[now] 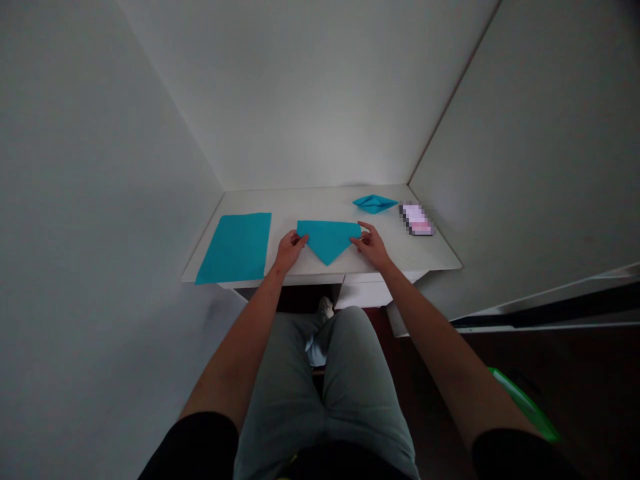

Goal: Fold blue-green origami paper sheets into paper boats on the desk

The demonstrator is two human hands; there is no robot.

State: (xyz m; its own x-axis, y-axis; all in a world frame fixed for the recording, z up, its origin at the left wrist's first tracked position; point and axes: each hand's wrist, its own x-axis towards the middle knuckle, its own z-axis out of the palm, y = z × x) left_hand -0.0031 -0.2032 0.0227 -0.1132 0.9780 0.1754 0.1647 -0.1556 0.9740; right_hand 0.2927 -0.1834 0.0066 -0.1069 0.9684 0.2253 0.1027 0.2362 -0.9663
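Note:
A blue sheet of paper (328, 239), folded to a point at its near side and straight along its far edge, is between my hands over the white desk. My left hand (291, 249) pinches its left corner, the thumb on top. At the right corner, my right hand (371, 245) grips the paper between thumb and fingers, with the index finger reaching along the far edge. Behind it and to the right lies a folded blue paper boat (375, 203). Flat blue paper (237, 248) rests on the desk left of my left hand.
A phone (417, 219), its screen blurred out, lies at the right of the white desk (300, 200). Walls enclose the desk on the left, back and right. Below the front edge is a drawer (365, 291). A green object (525, 403) is at the lower right.

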